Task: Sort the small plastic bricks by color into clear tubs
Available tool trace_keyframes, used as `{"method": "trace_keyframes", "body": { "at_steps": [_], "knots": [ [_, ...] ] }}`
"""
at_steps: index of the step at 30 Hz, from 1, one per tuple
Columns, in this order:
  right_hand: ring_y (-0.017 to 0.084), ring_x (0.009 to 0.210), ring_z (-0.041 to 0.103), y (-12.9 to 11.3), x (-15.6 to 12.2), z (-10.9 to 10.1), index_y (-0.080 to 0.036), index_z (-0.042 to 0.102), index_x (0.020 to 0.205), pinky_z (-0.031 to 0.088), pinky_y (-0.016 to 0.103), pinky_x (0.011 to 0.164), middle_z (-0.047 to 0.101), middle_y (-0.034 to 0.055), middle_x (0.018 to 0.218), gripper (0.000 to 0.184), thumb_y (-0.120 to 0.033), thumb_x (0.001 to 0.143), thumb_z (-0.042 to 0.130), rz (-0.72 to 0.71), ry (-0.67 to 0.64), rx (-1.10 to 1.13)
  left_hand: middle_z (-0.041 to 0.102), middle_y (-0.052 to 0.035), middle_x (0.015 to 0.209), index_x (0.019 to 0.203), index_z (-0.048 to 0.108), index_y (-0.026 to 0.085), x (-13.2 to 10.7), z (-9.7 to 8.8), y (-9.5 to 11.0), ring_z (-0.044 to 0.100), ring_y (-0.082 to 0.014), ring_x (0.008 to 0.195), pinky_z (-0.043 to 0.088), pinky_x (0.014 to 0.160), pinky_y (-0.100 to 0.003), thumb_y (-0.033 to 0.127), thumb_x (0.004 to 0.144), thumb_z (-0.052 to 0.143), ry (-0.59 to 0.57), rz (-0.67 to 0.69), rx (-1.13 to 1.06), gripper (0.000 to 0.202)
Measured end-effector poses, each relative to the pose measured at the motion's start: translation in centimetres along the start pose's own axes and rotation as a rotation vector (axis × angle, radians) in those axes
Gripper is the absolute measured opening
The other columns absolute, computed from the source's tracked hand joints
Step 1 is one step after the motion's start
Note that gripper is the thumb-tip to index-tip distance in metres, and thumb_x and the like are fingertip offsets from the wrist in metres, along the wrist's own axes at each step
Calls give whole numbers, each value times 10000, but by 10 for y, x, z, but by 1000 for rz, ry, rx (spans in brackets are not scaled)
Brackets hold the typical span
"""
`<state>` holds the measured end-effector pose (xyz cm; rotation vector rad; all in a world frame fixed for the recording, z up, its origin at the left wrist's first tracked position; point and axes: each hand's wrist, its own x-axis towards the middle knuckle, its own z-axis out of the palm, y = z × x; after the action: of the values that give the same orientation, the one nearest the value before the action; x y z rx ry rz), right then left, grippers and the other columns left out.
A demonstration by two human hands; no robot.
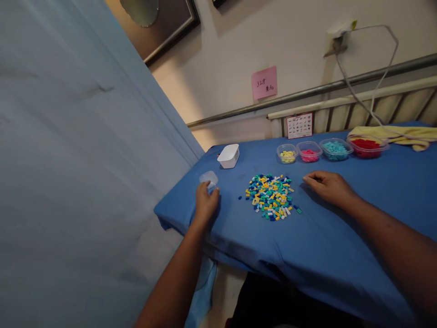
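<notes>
A heap of small mixed bricks [271, 197], blue, green, yellow and white, lies in the middle of the blue-covered table [341, 241]. My left hand [205, 202] rests at the table's left end with its fingers curled on a small clear plastic cup [209, 179]. My right hand [327, 186] lies palm down on the cloth just right of the heap, fingers loosely bent and pointing left, nothing visible in it.
A white tub [228, 156] stands behind the clear cup. Along the back stand clear tubs of yellow [287, 154], pink [309, 152], teal [336, 149] and red [367, 147] bricks. A yellow cloth [406, 135] lies far right. A blue curtain [68, 159] hangs left.
</notes>
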<state>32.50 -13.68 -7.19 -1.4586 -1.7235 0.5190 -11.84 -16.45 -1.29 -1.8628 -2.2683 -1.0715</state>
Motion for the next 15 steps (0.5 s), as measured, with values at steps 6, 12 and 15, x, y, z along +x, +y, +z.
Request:
{"method": "trace_keyframes", "body": {
  "at_steps": [6, 12, 15],
  "knots": [
    [317, 843, 779, 7, 3, 4, -236, 844, 927, 536, 420, 743, 858, 92, 928, 469, -623, 931, 579, 0, -67, -14, 629, -298, 1519, 1404, 645, 109, 62, -6, -18, 567, -403, 1488, 430, 1229, -518, 410, 952, 750, -51, -157, 68, 553],
    [313, 817, 769, 8, 2, 2, -240, 847, 912, 532, 412, 718, 850, 87, 898, 447, -608, 935, 595, 12, -84, -34, 522, -350, 1594, 1390, 629, 87, 100, 23, -10, 494, -460, 1533, 398, 1234, -551, 505, 890, 814, -106, -299, 141, 677],
    [293, 794, 751, 5, 1, 0, -241, 842, 904, 522, 395, 705, 841, 70, 875, 447, -602, 950, 582, 9, -100, -34, 522, -334, 1596, 1351, 653, 136, 108, 37, -9, 473, -503, 1534, 409, 1226, -610, 485, 810, 877, -141, -327, 171, 681]
  ]
}}
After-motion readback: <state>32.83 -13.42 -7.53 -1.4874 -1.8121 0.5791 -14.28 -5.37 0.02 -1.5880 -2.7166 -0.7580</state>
